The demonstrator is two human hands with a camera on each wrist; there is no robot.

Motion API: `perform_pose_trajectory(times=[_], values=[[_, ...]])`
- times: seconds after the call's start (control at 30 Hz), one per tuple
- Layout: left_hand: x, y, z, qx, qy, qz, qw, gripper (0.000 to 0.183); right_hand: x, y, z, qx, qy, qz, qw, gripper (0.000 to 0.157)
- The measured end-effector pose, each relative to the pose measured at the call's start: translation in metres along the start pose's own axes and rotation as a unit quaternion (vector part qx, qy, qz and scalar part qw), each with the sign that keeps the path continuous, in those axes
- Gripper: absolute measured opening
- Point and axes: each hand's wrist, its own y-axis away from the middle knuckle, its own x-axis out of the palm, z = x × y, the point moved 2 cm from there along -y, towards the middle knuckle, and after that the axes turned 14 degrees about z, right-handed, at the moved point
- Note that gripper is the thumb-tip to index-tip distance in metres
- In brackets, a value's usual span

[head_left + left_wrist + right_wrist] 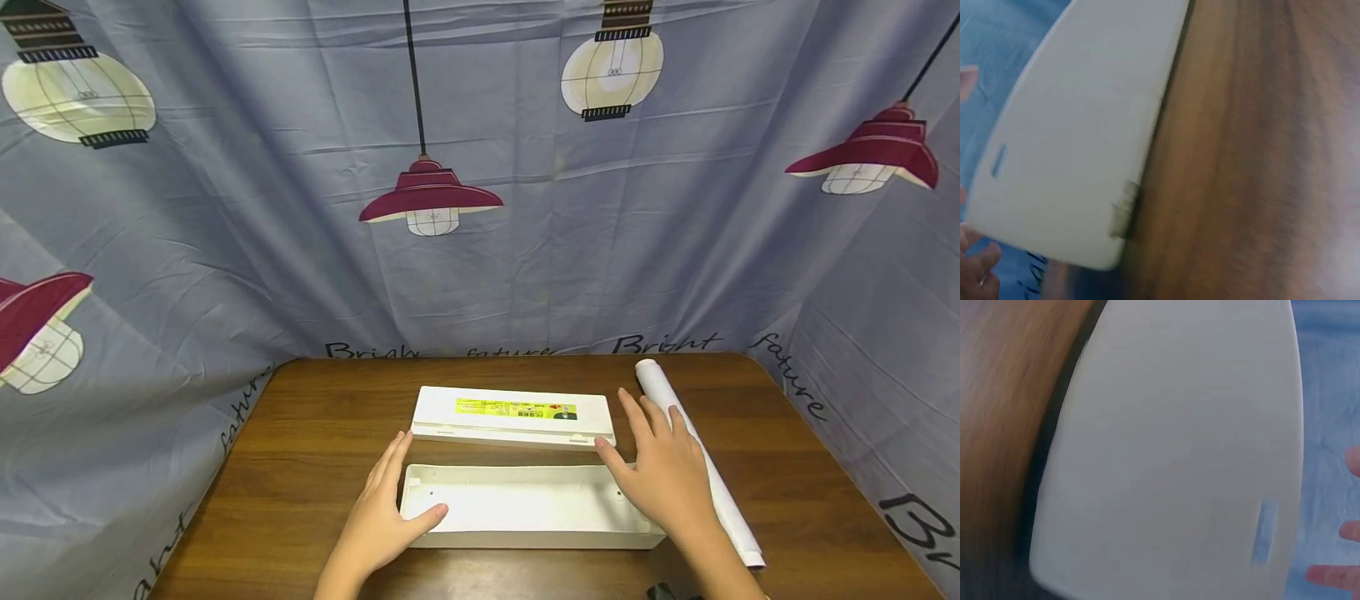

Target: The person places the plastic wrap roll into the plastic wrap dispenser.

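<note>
A long white open box (525, 500) lies on the table, its shallow inside facing up. Behind it sits a long white lid-like piece (517, 427) with a yellow printed label (480, 407). My left hand (386, 508) is at the box's left end, fingers extended and thumb over the rim. Over the right end spreads my right hand (663, 467), its fingers apart; whether either hand touches the box I cannot tell. Both wrist views are blurred: a smooth white plastic surface (1091, 125) with a small slot fills much of each, with fingertips (1335, 575) at the edge.
A white roll (701, 458) lies slantwise on the right of the brown wooden table (315, 450), beside my right hand. A small dark object (660, 592) shows at the bottom edge. Grey-blue printed cloth (510, 275) hangs behind and at both sides.
</note>
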Motion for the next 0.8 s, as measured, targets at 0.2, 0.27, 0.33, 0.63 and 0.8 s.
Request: perform_pose_trajectory(times=[0.2,0.27,0.33,0.63,0.8], values=[[0.011,0.007,0.016,0.024,0.133,0.031,0.9903,0.110,-0.009,0.000,-0.025,0.027,-0.006,0.003,1.000,0.077],[0.014,0.008,0.019,0.035,0.159,0.038,0.9859,0.111,-0.010,0.000,-0.034,0.039,-0.012,0.011,0.999,0.076],[0.017,0.009,0.022,0.046,0.181,0.045,0.9814,0.111,-0.010,-0.001,-0.043,0.050,-0.020,0.014,0.998,0.077],[0.028,0.010,0.027,0.061,0.223,0.050,0.9716,0.115,-0.003,-0.003,-0.077,0.079,-0.015,0.034,0.996,0.080],[0.035,0.010,0.029,0.064,0.262,0.055,0.9614,0.116,0.002,-0.005,-0.091,0.088,-0.009,0.053,0.995,0.081]])
